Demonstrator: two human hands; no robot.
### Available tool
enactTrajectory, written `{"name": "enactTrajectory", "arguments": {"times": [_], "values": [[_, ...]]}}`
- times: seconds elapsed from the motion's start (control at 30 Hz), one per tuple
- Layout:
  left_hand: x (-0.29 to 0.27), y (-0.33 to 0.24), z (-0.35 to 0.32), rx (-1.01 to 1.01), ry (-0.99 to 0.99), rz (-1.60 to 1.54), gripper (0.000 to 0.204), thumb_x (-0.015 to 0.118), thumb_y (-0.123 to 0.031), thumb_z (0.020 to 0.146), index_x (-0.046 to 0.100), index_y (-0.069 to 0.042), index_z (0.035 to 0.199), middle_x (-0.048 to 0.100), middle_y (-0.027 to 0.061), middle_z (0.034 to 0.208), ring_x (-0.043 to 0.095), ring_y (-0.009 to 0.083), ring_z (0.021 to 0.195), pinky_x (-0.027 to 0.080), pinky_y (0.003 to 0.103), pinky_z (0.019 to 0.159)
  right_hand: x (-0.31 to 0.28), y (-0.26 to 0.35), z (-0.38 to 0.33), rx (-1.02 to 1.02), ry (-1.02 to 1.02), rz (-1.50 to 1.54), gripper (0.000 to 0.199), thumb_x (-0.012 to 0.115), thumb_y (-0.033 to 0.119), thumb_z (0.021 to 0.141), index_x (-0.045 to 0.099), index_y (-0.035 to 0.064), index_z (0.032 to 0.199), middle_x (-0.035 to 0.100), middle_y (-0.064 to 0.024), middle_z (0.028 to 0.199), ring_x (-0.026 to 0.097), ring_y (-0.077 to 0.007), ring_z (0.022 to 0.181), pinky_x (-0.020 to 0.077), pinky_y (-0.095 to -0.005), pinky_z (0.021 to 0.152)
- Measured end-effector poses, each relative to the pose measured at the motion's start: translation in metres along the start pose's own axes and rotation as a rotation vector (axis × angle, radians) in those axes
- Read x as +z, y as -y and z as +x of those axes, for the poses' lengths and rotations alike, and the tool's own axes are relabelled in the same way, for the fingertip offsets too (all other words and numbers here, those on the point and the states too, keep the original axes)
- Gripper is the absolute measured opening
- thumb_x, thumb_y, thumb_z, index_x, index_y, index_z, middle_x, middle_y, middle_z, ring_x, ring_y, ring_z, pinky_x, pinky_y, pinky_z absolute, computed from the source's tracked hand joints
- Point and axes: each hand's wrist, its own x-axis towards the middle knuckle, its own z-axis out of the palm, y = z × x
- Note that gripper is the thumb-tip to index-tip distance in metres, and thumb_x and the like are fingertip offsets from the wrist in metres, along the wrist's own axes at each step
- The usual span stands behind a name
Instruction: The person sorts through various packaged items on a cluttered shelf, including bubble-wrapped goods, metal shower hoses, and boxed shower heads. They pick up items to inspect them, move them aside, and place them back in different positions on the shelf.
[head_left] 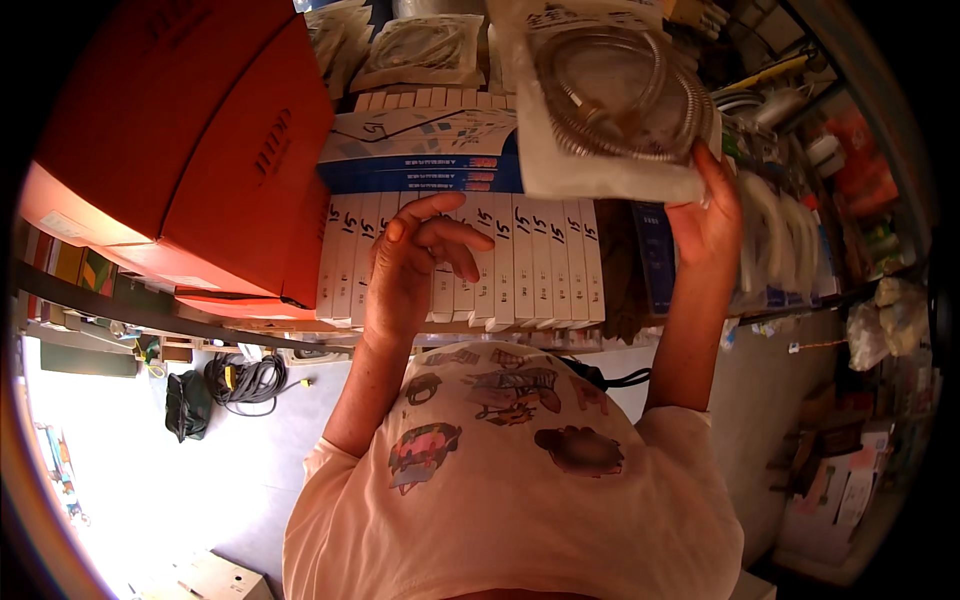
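Right grip [704,218] holds a clear bag [612,75] (coiled hose [578,138] inside, apparently metal).

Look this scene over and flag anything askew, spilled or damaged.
Nothing looks clearly spilled or damaged. Mildly untidy: the black cable lies loosely coiled on the floor at left, possibly a trip hazard.

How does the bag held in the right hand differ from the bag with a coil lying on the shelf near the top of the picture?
The held bag is gripped near its corner by the right hand; the shelf bag lies untouched. The held bag looks larger in view than the shelf bag. Both are see-through packets with a coiled thing inside.
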Motion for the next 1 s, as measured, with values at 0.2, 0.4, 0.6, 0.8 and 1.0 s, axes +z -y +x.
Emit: {"name": "enactTrajectory", "arguments": {"times": [0.2, 0.4, 0.6, 0.8, 1.0], "values": [[0.002, -0.001, 0.0, -0.011, -0.007, 0.089, 0.065, 0.032, -0.054, 0.096, 0.052, 0.003, 0.119, 0.066, 0.0185, 0.084, 0.061, 0.022, 0.062, 0.05, 0.031, 0.062, -0.049, 0.013, 0.071, 0.033, -0.074, 0.078, 0.02, 0.065, 0.011, 0.086, 0.063, 0.0033, 0.104, 0.066, -0.007, 0.098, 0.064, -0.0175, 0.087, 0.0537, -0.0293, 0.066], [0.003, 0.0, 0.002, -0.001, 0.013, 0.122, 0.063, 0.035, -0.053, 0.096, 0.054, 0.004, 0.117, 0.067, 0.0178, 0.081, 0.061, 0.021, 0.06, 0.051, 0.03, 0.06, -0.068, -0.006, 0.131, 0.112, -0.127, 0.007, 0.022, 0.064, 0.009, 0.086, 0.06, -0.0012, 0.106, 0.061, -0.01, 0.103, 0.061, -0.0203, 0.089, 0.0529, -0.0286, 0.067], [0.001, 0.002, 0.002, 0.001, 0.015, 0.126, 0.06, 0.036, -0.049, 0.097, 0.053, 0.005, 0.117, 0.067, 0.0181, 0.08, 0.061, 0.0209, 0.06, 0.051, 0.03, 0.06, -0.075, -0.045, 0.198, 0.193, -0.11, -0.124, 0.026, 0.063, 0.013, 0.088, 0.058, 0.0013, 0.111, 0.059, -0.0105, 0.106, 0.061, -0.0214, 0.092, 0.052, -0.0291, 0.078], [0.003, 0.001, 0.002, 0.004, 0.019, 0.13, 0.059, 0.037, -0.048, 0.097, 0.053, 0.005, 0.117, 0.067, 0.0182, 0.08, 0.061, 0.0205, 0.059, 0.051, 0.03, 0.059, -0.09, -0.081, 0.241, 0.236, -0.08, -0.22, 0.029, 0.068, 0.014, 0.084, 0.061, -0.0001, 0.108, 0.063, -0.0111, 0.099, 0.063, -0.0235, 0.082, 0.0549, -0.0288, 0.064], [0.003, 0.001, 0.003, 0.0, 0.03, 0.135, 0.058, 0.039, -0.047, 0.097, 0.053, 0.005, 0.116, 0.067, 0.0178, 0.08, 0.061, 0.0197, 0.059, 0.051, 0.031, 0.058, -0.122, -0.125, 0.242, 0.414, -0.244, -0.553, 0.042, 0.075, 0.013, 0.078, 0.056, -0.003, 0.113, 0.063, -0.018, 0.101, 0.065, -0.0262, 0.084, 0.0581, -0.0344, 0.07]]}}
